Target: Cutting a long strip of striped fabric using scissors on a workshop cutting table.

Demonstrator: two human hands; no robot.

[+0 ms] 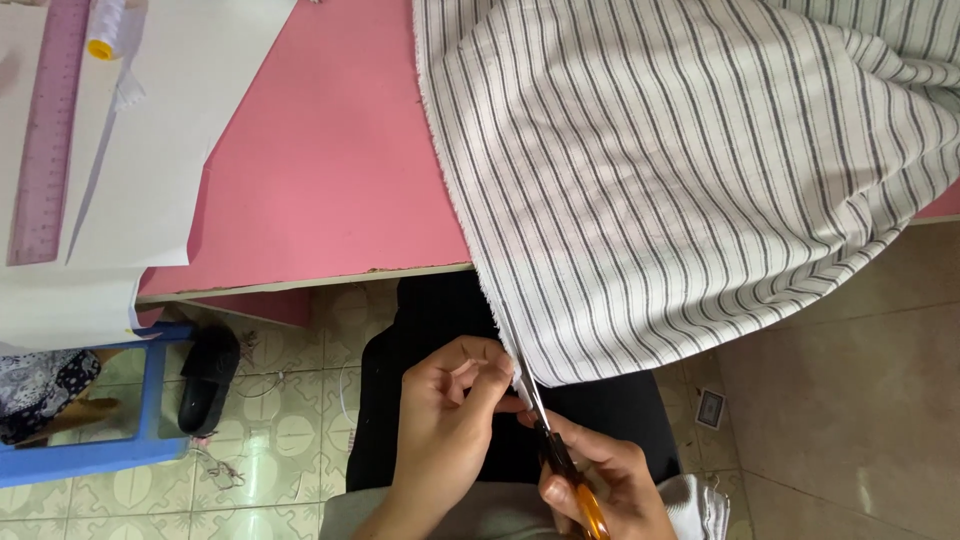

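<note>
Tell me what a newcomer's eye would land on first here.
The striped cloth comes first: it fills the upper right, draped off the pink table toward the person's lap. Next come the hands at the bottom centre: the left hand pinches the cloth's edge while the right hand works orange-handled scissors along it. At far left lie white paper and a pink ruler.

Striped white cloth [680, 180], orange-handled scissors [570, 470]
</note>
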